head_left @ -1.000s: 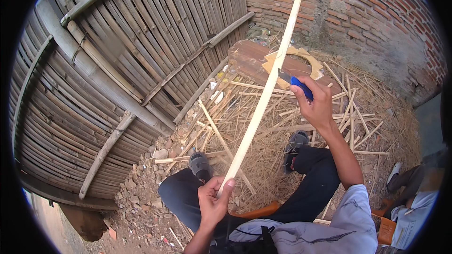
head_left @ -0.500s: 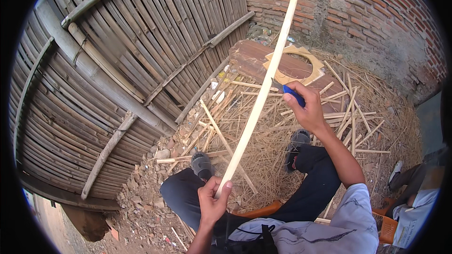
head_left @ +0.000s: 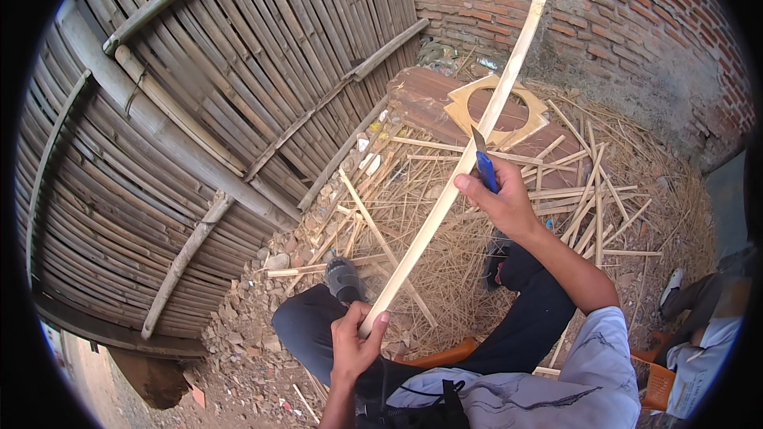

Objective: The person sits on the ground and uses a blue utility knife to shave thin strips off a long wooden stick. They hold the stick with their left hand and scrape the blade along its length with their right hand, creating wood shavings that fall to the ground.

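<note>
A long, pale bamboo strip point(head_left: 429, 240) slants from my lap up past the top of the view. My left hand point(head_left: 354, 342) is closed round its near end, thumb on top. My right hand point(head_left: 502, 197) grips a blue-handled utility knife point(head_left: 486, 171), its blade pointing up and lying against the strip's right edge. The right thumb reaches toward the strip just below the knife; whether it touches cannot be made out. Past the knife, the strip passes over a pale wooden frame with a round hole point(head_left: 461, 109), which rests on a brown board point(head_left: 420, 95).
Cut bamboo sticks point(head_left: 598, 191) and straw shavings litter the ground around my feet. A bamboo slat wall point(head_left: 238, 71) stands at left, a brick wall point(head_left: 636, 40) at the back right. Another person's leg point(head_left: 690, 306) and an orange plastic chair point(head_left: 658, 385) are at the right edge.
The strip's far end has swung to the right. My right hand has turned the knife from lying across the strip to pointing up along it. My left hand keeps its hold.
</note>
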The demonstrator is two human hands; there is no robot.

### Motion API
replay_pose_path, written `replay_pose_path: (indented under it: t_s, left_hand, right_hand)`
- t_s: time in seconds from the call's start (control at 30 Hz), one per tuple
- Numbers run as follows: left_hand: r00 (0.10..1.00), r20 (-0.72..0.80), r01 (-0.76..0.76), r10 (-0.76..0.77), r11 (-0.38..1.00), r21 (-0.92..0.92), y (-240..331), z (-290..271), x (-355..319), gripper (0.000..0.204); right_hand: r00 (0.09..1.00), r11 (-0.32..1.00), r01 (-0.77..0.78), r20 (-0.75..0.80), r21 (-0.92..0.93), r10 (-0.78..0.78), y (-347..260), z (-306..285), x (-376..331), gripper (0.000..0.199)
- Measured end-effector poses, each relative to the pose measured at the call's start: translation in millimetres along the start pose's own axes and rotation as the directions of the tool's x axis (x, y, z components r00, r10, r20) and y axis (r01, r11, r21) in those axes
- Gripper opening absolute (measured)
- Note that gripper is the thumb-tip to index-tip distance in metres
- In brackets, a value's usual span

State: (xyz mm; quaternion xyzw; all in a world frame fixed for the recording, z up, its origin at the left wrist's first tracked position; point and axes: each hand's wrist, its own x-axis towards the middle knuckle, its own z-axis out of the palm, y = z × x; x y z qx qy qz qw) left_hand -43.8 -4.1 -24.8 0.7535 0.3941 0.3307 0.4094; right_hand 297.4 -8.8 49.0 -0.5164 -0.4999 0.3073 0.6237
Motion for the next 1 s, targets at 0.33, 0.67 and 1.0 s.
replay_pose_path:
  t_s: [0.33, 0.67, 1.0]
  left_hand:
    - [0.976, 0.158, -0.204, 0.152, 0.892, 0.403, 54.9, -27.0, 34.1, 0.072]
    - [1.000, 0.019, -0.010, 0.011, 0.997, -0.074, 56.2, 19.2, 56.7, 0.018]
    - [0.997, -0.050, -0.057, 0.051, 0.990, -0.127, 56.3, 25.0, 48.0, 0.018]
  right_hand:
    - [0.999, 0.970, 0.021, -0.024, -0.241, -0.027, 5.0, 18.8, -9.4, 0.041]
    - [0.931, 0.863, 0.361, 0.195, -0.354, -0.309, -9.8, 26.0, -17.8, 0.034]
    - [0.815, 0.508, 0.556, 0.312, -0.658, -0.488, -6.9, 29.3, -30.1, 0.030]
